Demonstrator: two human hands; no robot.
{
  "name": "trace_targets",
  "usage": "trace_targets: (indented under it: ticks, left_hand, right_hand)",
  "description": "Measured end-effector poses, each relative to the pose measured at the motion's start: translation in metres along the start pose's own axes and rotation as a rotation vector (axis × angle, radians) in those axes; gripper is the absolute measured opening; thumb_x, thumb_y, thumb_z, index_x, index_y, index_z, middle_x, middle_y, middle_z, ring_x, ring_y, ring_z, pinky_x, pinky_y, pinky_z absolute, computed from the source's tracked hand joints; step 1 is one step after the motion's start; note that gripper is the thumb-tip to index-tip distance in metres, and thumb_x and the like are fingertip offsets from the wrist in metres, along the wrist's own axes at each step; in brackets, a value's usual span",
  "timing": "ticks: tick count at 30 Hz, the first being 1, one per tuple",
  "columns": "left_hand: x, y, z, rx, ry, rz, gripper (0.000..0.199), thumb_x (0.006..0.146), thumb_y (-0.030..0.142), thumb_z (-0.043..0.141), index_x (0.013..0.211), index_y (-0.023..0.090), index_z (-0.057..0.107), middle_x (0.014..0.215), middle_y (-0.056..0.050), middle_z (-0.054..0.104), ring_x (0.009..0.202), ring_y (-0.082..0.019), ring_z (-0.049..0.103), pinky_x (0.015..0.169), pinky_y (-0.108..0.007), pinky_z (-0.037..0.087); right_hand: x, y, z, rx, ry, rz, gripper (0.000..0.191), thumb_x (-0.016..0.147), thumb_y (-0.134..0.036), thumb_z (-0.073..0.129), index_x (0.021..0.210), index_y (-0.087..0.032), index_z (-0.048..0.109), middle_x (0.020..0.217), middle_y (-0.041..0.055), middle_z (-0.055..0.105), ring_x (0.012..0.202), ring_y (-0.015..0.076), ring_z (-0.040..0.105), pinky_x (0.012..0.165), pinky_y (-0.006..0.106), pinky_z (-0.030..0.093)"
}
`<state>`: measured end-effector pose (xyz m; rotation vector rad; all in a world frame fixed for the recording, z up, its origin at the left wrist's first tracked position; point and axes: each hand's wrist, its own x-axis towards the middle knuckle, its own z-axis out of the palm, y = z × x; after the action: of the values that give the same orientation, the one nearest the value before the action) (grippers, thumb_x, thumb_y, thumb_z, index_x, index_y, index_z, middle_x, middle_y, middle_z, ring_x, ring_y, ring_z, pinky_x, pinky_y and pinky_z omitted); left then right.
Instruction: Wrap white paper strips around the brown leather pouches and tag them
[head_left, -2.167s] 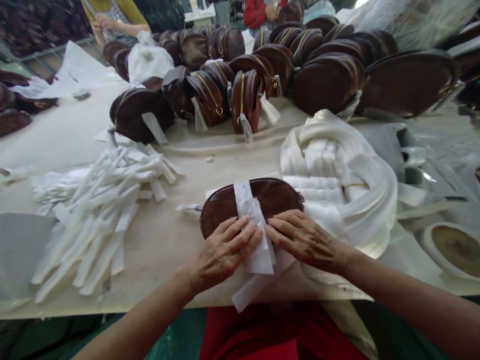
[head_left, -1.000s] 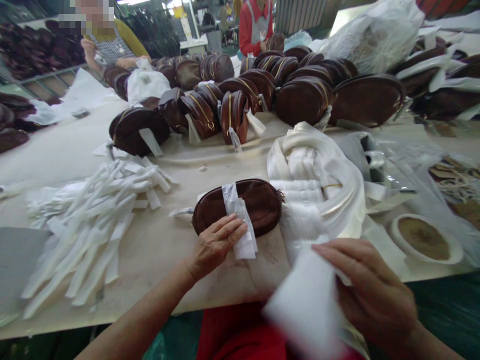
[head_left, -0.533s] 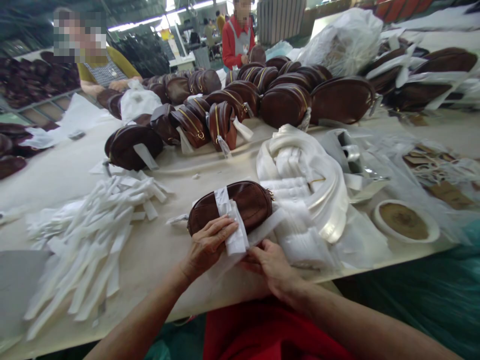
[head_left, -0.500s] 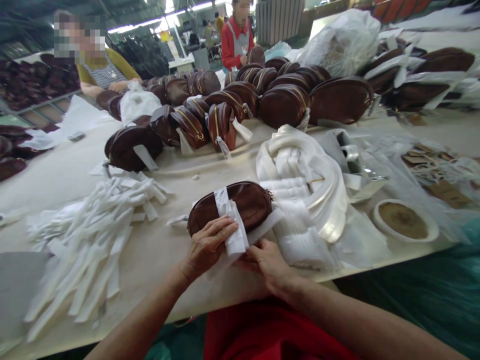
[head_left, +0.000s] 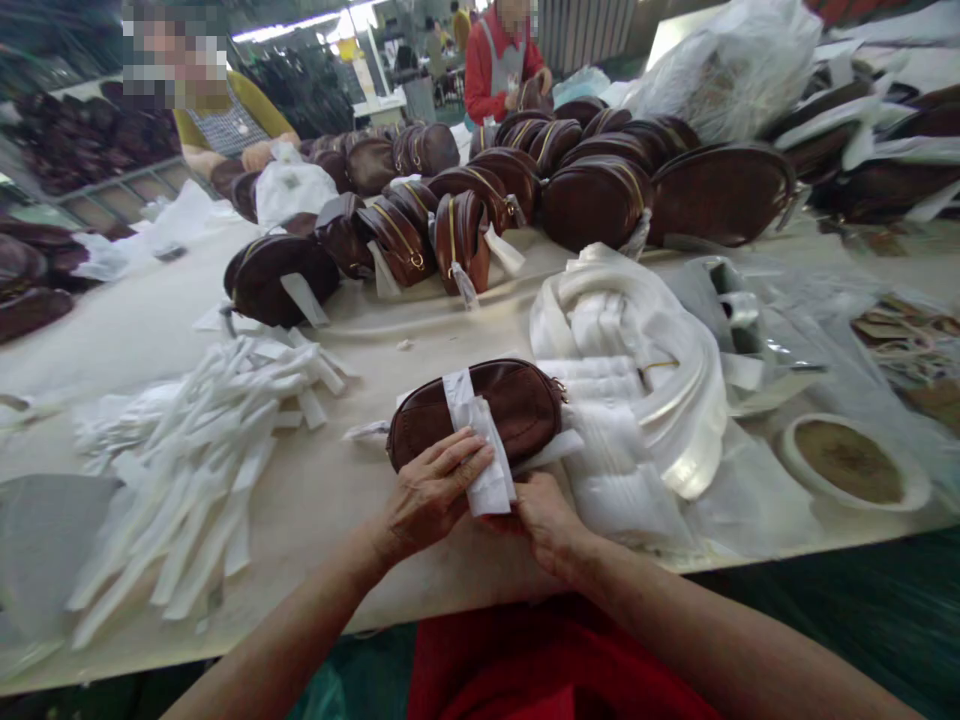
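A small brown leather bag (head_left: pixel 529 408) with rounded ends stands tilted on the table before me. A white paper strip (head_left: pixel 459 393) crosses its front, its folded lower end hanging over the near side. My left hand (head_left: pixel 435 485) is closed on the bag's lower left, fingers pressing the strip against the leather. Right beside it, my right hand (head_left: pixel 546 515) is closed at the bag's lower right edge. Its fingertips are hidden behind the folded paper, so what they pinch cannot be made out. A translucent strip (head_left: pixel 553 449) sticks out just above that hand.
Loose white strips (head_left: pixel 202 470) lie heaped at left. A coil of white plastic sleeves (head_left: pixel 630 370) sits close on the right, with a tape roll (head_left: pixel 847 462) beyond. Brown bags (head_left: pixel 596 203) line the back, where two people stand. The table edge runs near my body.
The view has shifted, moving the scene mostly rightward. My right hand has drawn closer under the folded paper, and less of the translucent strip shows. My left hand keeps its hold.
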<state>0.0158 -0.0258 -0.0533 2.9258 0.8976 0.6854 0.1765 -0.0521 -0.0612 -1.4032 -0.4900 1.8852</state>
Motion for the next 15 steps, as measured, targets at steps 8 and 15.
trace_targets:
  ticks: [8, 15]
  left_hand:
    - [-0.004, 0.008, 0.011, 0.098, 0.094, -0.017, 0.038, 0.088, 0.010, 0.040, 0.125, 0.011, 0.049, 0.119, -0.012, 0.058, 0.122, -0.026, 0.047, 0.100, -0.042, 0.048]
    - [-0.007, 0.009, 0.017, 0.144, 0.115, -0.048, 0.033, 0.092, 0.013, 0.036, 0.121, 0.011, 0.051, 0.115, -0.011, 0.061, 0.122, -0.023, 0.048, 0.100, -0.039, 0.047]
  right_hand:
    - [-0.016, -0.010, -0.050, -0.780, 0.037, -0.850, 0.009, 0.075, -0.017, 0.056, 0.079, -0.017, 0.064, 0.070, 0.0048, 0.064, 0.062, 0.0151, 0.059, 0.057, 0.027, 0.049]
    - [0.002, -0.029, -0.051, -1.317, -0.302, -1.679, 0.036, 0.083, -0.003, 0.040, 0.109, -0.015, 0.060, 0.106, 0.0090, 0.065, 0.107, 0.0187, 0.056, 0.094, 0.039, 0.045]
